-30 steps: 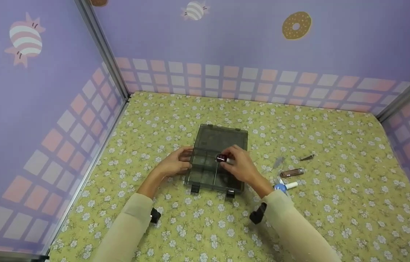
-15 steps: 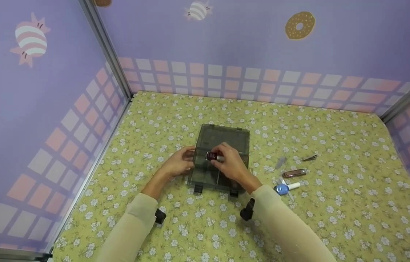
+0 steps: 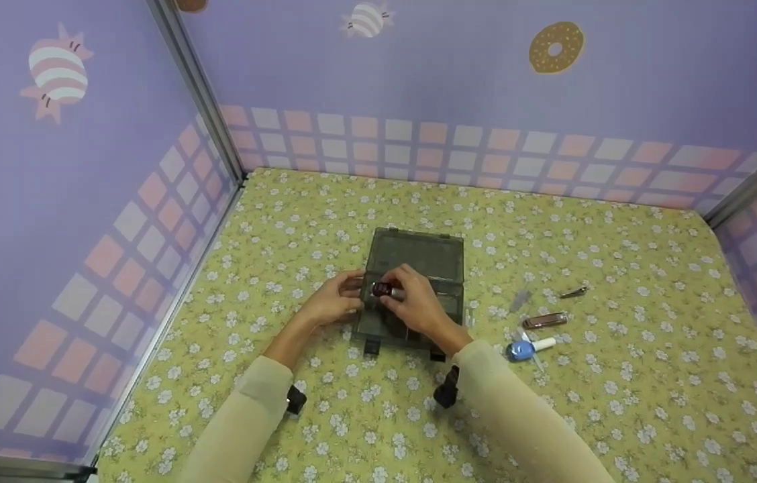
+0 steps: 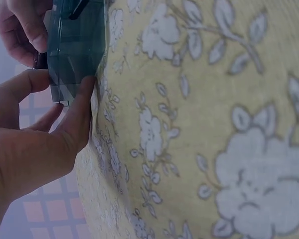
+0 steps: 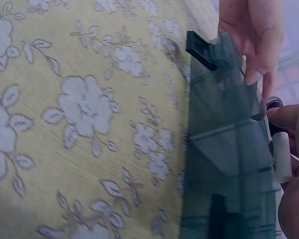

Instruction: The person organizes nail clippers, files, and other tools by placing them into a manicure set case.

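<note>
Dark nail-polish bottle (image 3: 382, 289), pinched by the right hand (image 3: 413, 299), has moved left over the compartment box (image 3: 385, 327) the left hand (image 3: 330, 302) grips.

The bare left hand (image 3: 331, 302) parted its thumb from its bent fingers; to its right, the bare right hand (image 3: 417, 302) pinched with curled fingers. Behind, cream cloth sleeves (image 3: 526, 416) ended at the wrists (image 3: 289, 342).

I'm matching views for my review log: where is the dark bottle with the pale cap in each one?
Head: the dark bottle is near the centre, pinched by the right hand at the open box.
Left wrist: upper left; only a dark sliver at the right hand's fingertips, probably it.
Right wrist: right edge, about mid-height, cap downward in the picture.
Shared landmark: the open box.
</note>
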A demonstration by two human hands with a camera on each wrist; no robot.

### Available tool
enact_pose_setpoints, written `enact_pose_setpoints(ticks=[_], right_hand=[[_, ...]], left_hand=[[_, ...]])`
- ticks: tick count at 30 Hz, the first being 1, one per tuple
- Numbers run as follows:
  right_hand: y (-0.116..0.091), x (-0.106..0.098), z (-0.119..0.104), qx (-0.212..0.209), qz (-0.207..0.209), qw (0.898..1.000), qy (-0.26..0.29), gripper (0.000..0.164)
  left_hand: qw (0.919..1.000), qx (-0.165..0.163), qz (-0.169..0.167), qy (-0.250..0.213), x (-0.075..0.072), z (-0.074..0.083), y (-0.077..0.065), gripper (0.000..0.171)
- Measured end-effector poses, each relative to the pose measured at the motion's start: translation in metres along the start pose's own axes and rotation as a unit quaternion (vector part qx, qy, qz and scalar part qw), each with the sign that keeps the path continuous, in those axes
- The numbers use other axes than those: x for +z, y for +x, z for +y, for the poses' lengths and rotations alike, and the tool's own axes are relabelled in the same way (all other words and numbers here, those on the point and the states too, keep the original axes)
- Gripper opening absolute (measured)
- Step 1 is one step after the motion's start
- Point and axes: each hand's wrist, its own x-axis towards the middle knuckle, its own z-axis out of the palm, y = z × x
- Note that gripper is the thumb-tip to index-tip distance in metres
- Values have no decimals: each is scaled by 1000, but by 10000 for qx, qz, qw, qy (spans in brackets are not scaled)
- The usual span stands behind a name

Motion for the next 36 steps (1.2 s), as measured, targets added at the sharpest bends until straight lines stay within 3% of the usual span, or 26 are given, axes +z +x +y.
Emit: enact_pose_setpoints(ticks=[12, 21, 31, 36], right_hand=[[1, 2, 1, 102, 46, 9999, -78, 24], [-3, -6, 4, -53, -59, 9989, 453, 32], [-29, -40, 11, -612, 32, 9980, 130, 27], [-44, -63, 21, -628, 78, 9980, 10, 28]], left_hand=[[9999, -6, -122, -89, 2, 1, 5, 73], [9996, -89, -217, -134, 1, -1, 7, 74], [9998, -115, -126, -125, -2, -2, 2, 74], [9998, -96, -90, -150, -4, -3, 1, 74]])
